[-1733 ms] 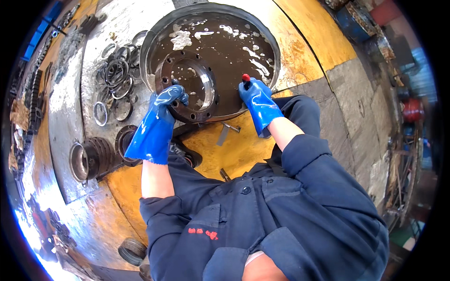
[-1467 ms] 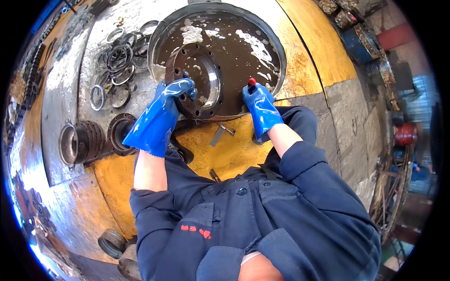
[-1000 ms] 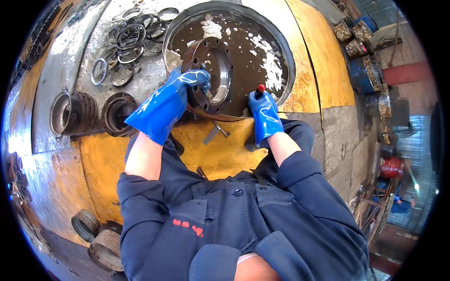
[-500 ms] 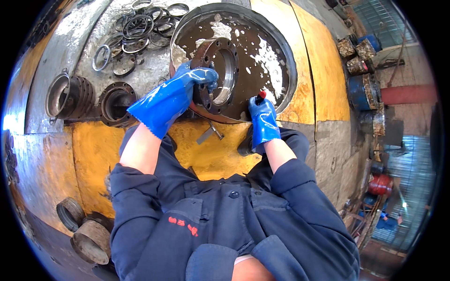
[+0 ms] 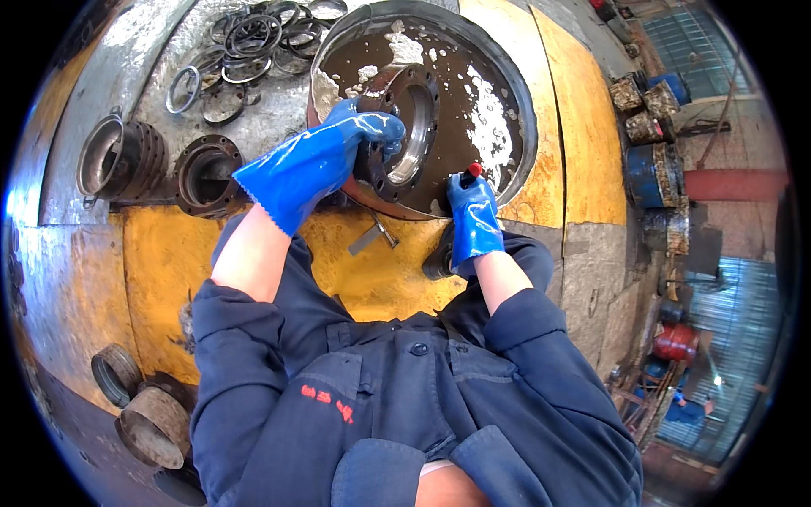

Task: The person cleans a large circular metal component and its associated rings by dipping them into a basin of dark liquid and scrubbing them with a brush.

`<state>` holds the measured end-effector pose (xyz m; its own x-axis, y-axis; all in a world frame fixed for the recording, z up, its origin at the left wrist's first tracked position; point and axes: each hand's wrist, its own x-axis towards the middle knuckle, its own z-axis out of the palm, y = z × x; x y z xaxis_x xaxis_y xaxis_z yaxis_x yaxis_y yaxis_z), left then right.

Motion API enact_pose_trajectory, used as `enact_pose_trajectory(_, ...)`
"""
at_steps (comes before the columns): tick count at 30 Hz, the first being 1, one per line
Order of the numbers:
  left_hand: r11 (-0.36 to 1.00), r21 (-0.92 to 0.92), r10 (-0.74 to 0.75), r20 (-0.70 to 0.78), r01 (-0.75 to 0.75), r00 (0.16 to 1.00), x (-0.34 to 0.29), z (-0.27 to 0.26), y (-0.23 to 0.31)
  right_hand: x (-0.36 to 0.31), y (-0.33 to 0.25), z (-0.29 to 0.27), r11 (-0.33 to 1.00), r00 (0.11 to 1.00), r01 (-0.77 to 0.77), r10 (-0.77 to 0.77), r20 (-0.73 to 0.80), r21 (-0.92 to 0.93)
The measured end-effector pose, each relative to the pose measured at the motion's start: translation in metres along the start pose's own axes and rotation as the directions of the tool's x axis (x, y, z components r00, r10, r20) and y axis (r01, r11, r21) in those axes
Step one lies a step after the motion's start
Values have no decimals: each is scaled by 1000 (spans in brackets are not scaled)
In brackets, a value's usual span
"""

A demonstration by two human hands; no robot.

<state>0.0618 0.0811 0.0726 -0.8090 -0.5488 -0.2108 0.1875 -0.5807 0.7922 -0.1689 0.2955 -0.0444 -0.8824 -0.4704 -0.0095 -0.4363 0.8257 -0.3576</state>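
Note:
My left hand [image 5: 351, 144], in a long blue rubber glove, is closed round the near-left side of a dark brown metal flange ring [image 5: 395, 87] with bolt holes. The ring stands tilted in a wide round basin [image 5: 530, 127] of brown liquid with whitish foam. In its blue glove, my right hand [image 5: 476, 218] is closed at the basin's near-right edge on a dark handle with a red end [image 5: 475, 170]. The rest of that tool is hidden, so its kind cannot be made out.
Several thin metal rings [image 5: 252, 38] lie heaped left of the basin. A flanged housing [image 5: 127, 160] and another flange [image 5: 209, 176] stand at the left. Between my legs lies a small metal tool [image 5: 369, 238]. Cylindrical sleeves [image 5: 156, 425] sit lower left; stained drums [image 5: 650, 176] line the right.
The flange ring and my left hand have shifted slightly to the right over the basin. My right hand keeps its grip at nearly the same spot. The whole view has moved a little.

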Motion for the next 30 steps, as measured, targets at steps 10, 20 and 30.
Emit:
enact_pose_trajectory(10,999,-27,-33,119,36,992,8,-7,4,2,4,4,1000,1000,9,-9,11,-9)
enact_pose_trajectory(20,997,25,-77,150,74,986,20,-10,-6,1,0,3,999,999,-13,13,29,-31)
enact_pose_trajectory(30,996,55,-81,158,73,984,13,2,5,0,-2,-3,1000,999,-5,6,50,-12)
